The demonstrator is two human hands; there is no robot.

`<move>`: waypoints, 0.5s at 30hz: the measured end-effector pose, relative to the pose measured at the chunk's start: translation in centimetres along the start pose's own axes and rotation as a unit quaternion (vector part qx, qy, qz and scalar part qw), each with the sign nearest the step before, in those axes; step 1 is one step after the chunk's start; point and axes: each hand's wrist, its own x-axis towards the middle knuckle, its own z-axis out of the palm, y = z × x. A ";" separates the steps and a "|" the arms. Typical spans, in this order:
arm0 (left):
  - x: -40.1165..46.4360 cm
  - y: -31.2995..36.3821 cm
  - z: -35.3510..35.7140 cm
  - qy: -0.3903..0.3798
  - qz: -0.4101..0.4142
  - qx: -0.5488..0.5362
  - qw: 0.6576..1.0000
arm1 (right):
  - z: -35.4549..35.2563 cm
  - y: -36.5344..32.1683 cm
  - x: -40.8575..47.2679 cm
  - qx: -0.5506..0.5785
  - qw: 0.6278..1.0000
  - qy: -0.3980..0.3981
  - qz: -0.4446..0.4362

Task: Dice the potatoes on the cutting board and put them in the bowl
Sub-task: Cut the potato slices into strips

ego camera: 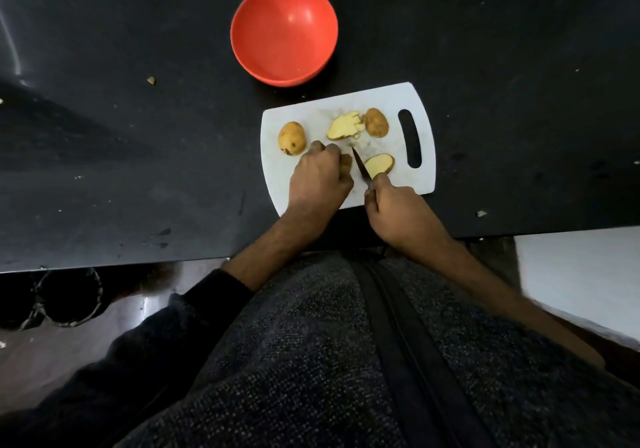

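I'm looking at a home kitchen: black stone counter (pixel 138 170) filling the upper frame, white cutting board (pixel 381 101), red bowl (pixel 284 33), potatoes (pixel 292 138).

One bowl (pixel 284 33) stands at twelve o'clock. One cutting board (pixel 388 101) lies at the centre, one knife (pixel 361 167) over it. On the board are two whole potatoes, at nine o'clock (pixel 292 138) and at one o'clock (pixel 376 122), one cut half (pixel 380 165) at four o'clock, and one heap of slices (pixel 344 126). Two hands, left (pixel 317 181) and right (pixel 398 212), are at six o'clock.
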 end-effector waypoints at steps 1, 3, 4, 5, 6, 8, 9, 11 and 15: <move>0.1 -0.1 -0.1 -0.003 -0.003 -0.004 1.000 | -0.1 0.0 0.0 -0.001 1.000 0.001 0.002; 0.2 -0.5 -0.5 -0.005 -0.010 -0.036 0.999 | -0.1 0.0 0.1 -0.007 1.000 0.003 0.003; 0.3 -0.7 -0.7 -0.006 -0.019 -0.063 0.998 | -0.1 0.0 0.2 -0.011 1.000 0.005 0.003; 0.3 -1.0 -0.9 -0.008 -0.030 -0.088 0.996 | -0.2 -0.1 0.3 -0.014 1.000 0.006 0.002; 0.4 -1.2 -1.0 -0.008 -0.041 -0.105 0.994 | -0.1 -0.1 0.4 -0.016 1.000 0.008 0.000; 0.5 -1.6 -1.0 -0.007 -0.057 -0.125 0.990 | 0.0 -0.1 0.6 -0.013 1.000 0.009 -0.007; 0.5 -1.7 -0.9 -0.006 -0.063 -0.141 0.988 | 0.1 -0.2 0.7 -0.009 1.000 0.007 -0.010; 0.5 -1.9 -0.7 -0.003 -0.065 -0.165 0.984 | 0.4 -0.5 0.8 -0.004 1.000 0.002 -0.015; 0.6 -1.6 -0.5 0.004 -0.055 -0.179 0.982 | 0.9 -0.9 1.1 0.004 1.000 -0.006 -0.017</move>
